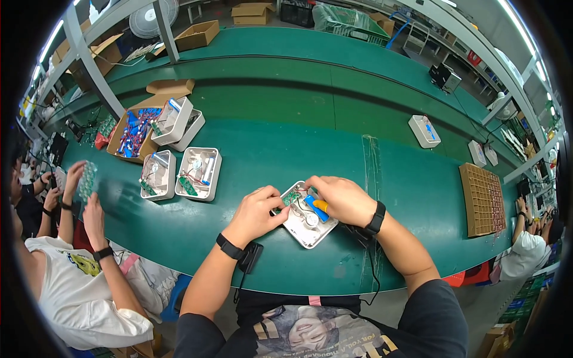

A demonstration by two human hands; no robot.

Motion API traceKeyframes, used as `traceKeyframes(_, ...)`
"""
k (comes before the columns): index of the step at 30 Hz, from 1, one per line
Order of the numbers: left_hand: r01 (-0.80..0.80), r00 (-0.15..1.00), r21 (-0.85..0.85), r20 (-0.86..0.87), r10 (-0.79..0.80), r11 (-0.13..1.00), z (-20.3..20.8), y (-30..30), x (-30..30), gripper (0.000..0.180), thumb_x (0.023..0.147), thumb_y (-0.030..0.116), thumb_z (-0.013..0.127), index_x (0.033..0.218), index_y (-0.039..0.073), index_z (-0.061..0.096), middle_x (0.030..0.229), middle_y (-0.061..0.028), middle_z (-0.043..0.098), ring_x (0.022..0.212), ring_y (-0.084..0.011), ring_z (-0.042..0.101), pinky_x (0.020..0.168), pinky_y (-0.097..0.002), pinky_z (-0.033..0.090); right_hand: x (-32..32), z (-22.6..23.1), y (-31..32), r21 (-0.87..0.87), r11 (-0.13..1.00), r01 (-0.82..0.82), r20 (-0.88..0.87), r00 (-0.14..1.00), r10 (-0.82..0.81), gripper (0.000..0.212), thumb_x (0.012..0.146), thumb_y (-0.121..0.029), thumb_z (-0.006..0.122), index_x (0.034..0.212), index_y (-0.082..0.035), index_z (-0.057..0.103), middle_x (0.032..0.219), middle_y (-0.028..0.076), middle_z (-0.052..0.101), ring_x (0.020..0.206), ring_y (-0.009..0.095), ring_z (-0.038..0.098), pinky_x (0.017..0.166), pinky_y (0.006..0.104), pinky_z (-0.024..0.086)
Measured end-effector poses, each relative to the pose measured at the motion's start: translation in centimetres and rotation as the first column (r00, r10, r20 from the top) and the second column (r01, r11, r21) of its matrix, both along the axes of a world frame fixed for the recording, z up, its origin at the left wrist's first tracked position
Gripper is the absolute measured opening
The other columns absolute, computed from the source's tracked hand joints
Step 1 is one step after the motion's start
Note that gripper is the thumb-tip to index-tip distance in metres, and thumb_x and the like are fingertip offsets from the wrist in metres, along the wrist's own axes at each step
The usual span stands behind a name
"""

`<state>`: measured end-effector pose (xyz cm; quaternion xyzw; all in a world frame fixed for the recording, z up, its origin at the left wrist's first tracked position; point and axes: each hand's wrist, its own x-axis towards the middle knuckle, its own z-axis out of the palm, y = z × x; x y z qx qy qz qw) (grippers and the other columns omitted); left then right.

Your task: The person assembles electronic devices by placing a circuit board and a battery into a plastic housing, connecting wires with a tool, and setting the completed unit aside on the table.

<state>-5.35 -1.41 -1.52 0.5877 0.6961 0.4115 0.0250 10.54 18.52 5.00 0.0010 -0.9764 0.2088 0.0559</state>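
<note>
In front of me a white plastic housing [310, 237] lies tilted on the bench, its inside facing up. It holds a green circuit board [291, 197], a blue battery pack [318, 210], thin wires and a round white part [311, 220]. My left hand [255, 213] is closed at the housing's left edge, fingertips beside the board. From the right, my right hand [341, 200] bends over the battery pack, a yellow-covered fingertip against it. Its other fingers curl near the housing's upper corner, and what lies under them is partly hidden.
Similar housings [199, 173] stand at the left, beside a cardboard box [136, 136] of blue batteries. Another housing [424, 131] sits far right, near a divided cardboard tray [481, 200]. Black devices with cables lie by both wrists. A co-worker [89, 280] at left holds a circuit-board sheet [88, 179].
</note>
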Motion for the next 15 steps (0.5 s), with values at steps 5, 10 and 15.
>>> traceKeyframes(5,0.005,1.000,0.008,-0.004,-0.005,1.000,-0.1,-0.1,-0.5,0.017,0.085,0.018,0.081,0.080,0.004,0.074,0.094,-0.0085,0.069,0.079,-0.0263,0.069,0.069,-0.0391,0.057,-0.8,1.8,0.1,-0.069,0.984,0.163,0.278,0.951,-0.138,0.045,0.091,-0.014,0.073,0.132,-0.008,0.055,0.107,0.017,0.071,0.099,0.038,0.069,0.084,0.0495,0.055)
traceKeyframes(10,0.032,0.999,0.004,0.023,-0.032,0.999,-0.3,-0.2,-0.4,0.018,0.084,0.020,0.082,0.089,0.004,0.075,0.099,-0.0091,0.070,0.090,-0.0287,0.069,0.077,-0.0396,0.057,1.1,1.1,1.3,0.043,0.988,-0.147,0.026,0.989,0.146,0.037,0.092,-0.021,0.074,0.125,-0.009,0.063,0.098,0.013,0.069,0.092,0.036,0.069,0.081,0.0477,0.054)
traceKeyframes(15,-0.297,0.929,0.172,-0.175,0.326,0.939,1.8,-0.6,-1.3,0.031,0.085,0.020,0.081,0.111,0.006,0.072,0.113,-0.0142,0.068,0.105,-0.0347,0.065,0.090,-0.0422,0.055,5.0,1.7,-0.7,0.136,0.956,-0.261,-0.003,0.964,0.264,0.020,0.090,-0.026,0.076,0.103,-0.011,0.072,0.088,0.008,0.068,0.085,0.030,0.068,0.075,0.0436,0.053)
